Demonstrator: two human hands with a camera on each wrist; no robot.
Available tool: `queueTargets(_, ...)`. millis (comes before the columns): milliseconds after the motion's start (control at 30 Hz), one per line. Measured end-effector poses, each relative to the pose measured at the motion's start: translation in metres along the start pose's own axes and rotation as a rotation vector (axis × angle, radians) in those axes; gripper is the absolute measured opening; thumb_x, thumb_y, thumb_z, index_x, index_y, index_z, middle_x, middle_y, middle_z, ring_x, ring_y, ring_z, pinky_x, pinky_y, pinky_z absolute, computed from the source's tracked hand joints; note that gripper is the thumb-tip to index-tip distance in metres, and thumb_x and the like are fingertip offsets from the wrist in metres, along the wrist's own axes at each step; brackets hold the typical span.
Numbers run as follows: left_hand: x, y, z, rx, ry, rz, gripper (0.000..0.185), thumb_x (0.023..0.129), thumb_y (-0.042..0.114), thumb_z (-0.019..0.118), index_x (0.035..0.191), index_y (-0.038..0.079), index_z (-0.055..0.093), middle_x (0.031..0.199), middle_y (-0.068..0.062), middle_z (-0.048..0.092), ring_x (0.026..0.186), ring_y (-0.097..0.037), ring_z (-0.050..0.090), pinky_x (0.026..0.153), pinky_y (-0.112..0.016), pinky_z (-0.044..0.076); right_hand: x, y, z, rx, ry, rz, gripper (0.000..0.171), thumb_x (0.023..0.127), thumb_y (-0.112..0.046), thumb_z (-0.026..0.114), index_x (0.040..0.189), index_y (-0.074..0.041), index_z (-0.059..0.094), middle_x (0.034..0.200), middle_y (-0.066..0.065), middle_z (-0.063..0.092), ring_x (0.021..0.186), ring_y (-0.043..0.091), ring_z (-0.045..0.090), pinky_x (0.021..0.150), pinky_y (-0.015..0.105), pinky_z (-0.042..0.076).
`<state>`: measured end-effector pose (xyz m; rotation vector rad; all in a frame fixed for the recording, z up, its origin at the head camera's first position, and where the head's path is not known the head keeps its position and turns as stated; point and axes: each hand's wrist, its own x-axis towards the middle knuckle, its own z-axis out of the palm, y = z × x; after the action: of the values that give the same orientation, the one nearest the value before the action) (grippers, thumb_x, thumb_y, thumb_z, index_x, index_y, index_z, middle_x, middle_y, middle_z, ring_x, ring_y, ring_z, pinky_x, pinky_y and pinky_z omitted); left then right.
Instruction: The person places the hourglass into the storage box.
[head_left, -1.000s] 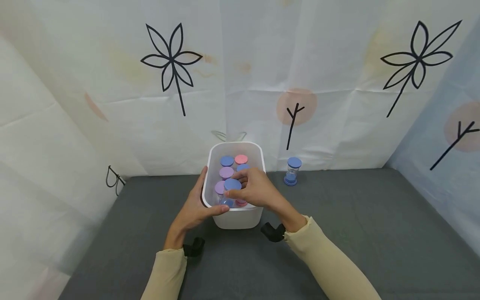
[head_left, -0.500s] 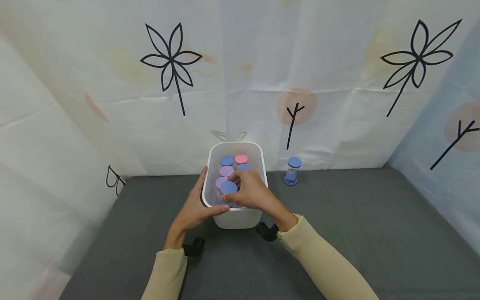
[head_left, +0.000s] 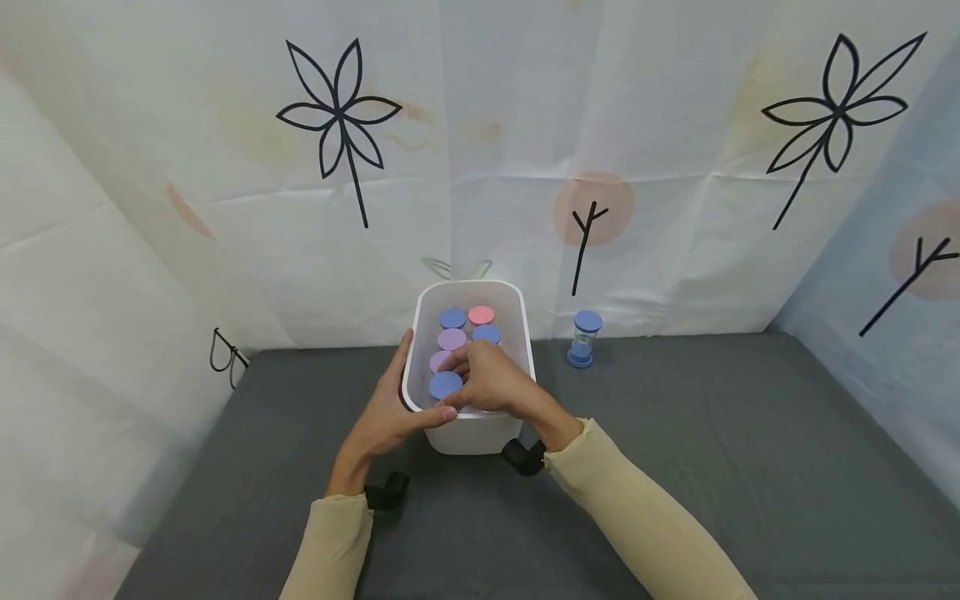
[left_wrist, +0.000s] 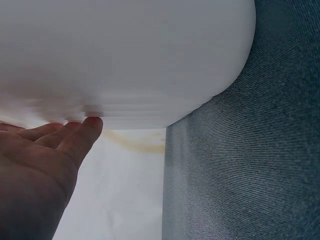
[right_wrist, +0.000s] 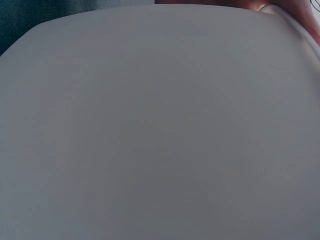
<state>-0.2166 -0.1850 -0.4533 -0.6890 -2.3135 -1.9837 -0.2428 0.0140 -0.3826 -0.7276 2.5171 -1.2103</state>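
A white bin (head_left: 471, 435) stands mid-table, and several hourglasses with blue, pink and purple caps stand upright inside it. My right hand (head_left: 486, 383) reaches into the bin from above and pinches a blue-capped hourglass (head_left: 446, 384) at the near left corner, among the others. My left hand (head_left: 392, 410) grips the bin's left side, fingers up along the wall and thumb on the near rim. In the left wrist view my fingers (left_wrist: 75, 136) touch the white bin (left_wrist: 125, 60). The bin's wall (right_wrist: 160, 125) fills the right wrist view.
Another blue-capped hourglass (head_left: 584, 339) stands alone on the grey table (head_left: 712, 433), right of the bin near the back. Printed white curtains close in the back and both sides. Open grey surface lies to the right and in front.
My right hand has lowered the blue-capped hourglass from above the rim down into the bin's near left corner. The left hand has stayed on the bin.
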Motion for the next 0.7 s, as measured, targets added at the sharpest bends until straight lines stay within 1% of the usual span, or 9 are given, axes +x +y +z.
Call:
queueTargets(33,0.000,0.000,0.000,-0.005,-0.002,0.002,0.123,0.079,0.021,0.088,0.164,0.021,0.000,0.165,-0.014,0.021,0.136,-0.035,0.043,0.098,-0.032,0.050,0.001,0.000,0.000,0.008,-0.007,0.006,0.045,0.077,-0.006,0.087,0.119,-0.001,0.073,0.114,0.011,0.073,0.098,0.020,0.068,0.083,0.033,0.055)
queueTargets(167,0.001,0.000,-0.001,-0.027,-0.009,0.017,0.122,0.079,0.020,0.088,0.165,0.020,0.001,0.163,-0.016,0.024,0.135,-0.035,0.045,0.097,-0.030,0.051,0.003,-0.001,0.001,0.000,-0.022,0.005,0.043,0.077,-0.005,0.087,0.117,-0.002,0.074,0.112,0.010,0.074,0.093,0.017,0.067,0.077,0.027,0.053)
queueTargets(267,0.001,-0.001,-0.001,-0.035,-0.014,0.028,0.121,0.080,0.020,0.088,0.165,0.021,0.002,0.162,-0.016,0.026,0.133,-0.034,0.047,0.097,-0.031,0.051,0.005,-0.001,0.002,-0.029,-0.029,-0.010,0.043,0.076,-0.005,0.087,0.117,-0.001,0.074,0.111,0.010,0.074,0.094,0.017,0.067,0.078,0.026,0.053)
queueTargets(400,0.001,0.000,-0.001,-0.022,-0.012,0.029,0.121,0.080,0.020,0.088,0.165,0.021,0.002,0.162,-0.016,0.027,0.132,-0.033,0.047,0.097,-0.031,0.051,0.008,-0.001,0.004,-0.054,-0.042,-0.032,0.042,0.077,-0.003,0.086,0.117,0.002,0.073,0.109,0.012,0.075,0.098,0.019,0.069,0.082,0.026,0.054)
queueTargets(533,0.001,0.001,-0.001,-0.007,-0.009,0.028,0.121,0.080,0.021,0.088,0.165,0.021,0.002,0.162,-0.016,0.027,0.133,-0.033,0.047,0.098,-0.030,0.050,0.009,0.000,0.004,-0.039,-0.068,-0.047,0.043,0.077,0.000,0.085,0.118,0.005,0.072,0.110,0.014,0.074,0.102,0.024,0.071,0.087,0.029,0.055)
queueTargets(700,0.001,0.001,-0.001,-0.005,-0.013,0.035,0.121,0.080,0.020,0.088,0.165,0.021,0.002,0.163,-0.016,0.026,0.134,-0.032,0.046,0.098,-0.030,0.050,0.012,-0.001,0.005,-0.030,-0.092,-0.044,0.044,0.076,0.003,0.086,0.117,0.005,0.072,0.112,0.013,0.074,0.104,0.024,0.071,0.087,0.030,0.056)
